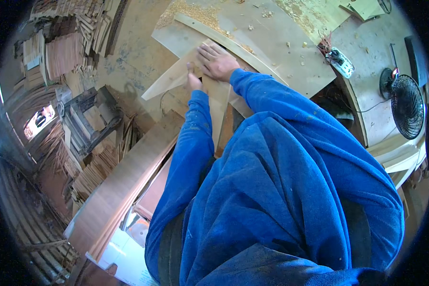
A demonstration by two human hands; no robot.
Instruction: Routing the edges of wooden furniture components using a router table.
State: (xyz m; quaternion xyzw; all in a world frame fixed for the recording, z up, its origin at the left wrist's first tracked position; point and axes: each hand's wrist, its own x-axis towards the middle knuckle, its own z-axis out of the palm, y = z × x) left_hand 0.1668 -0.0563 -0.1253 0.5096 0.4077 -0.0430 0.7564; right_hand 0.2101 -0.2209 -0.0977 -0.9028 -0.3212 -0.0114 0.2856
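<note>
A pale, flat wooden board (218,107) runs from my body toward the worktable (291,52). My right hand (217,62) presses flat on its far end, fingers stretched out and slightly apart. Just left of it, my left hand (194,80) grips the board's left side. Its thumb shows, pointing away from me, while the other fingers are mostly hidden. Beyond my right hand, a long, narrow wooden strip (233,45) lies slantwise across the tabletop. A thin, pale triangular piece (163,82) sticks out to the left of my hands.
Sawdust (190,14) heaps behind the strip. To the right are a power strip (341,62) and a black fan (407,107). A long stack of boards (124,176) stands at my left. Cut wood piles (64,52) and a dark machine (90,119) occupy the far left floor.
</note>
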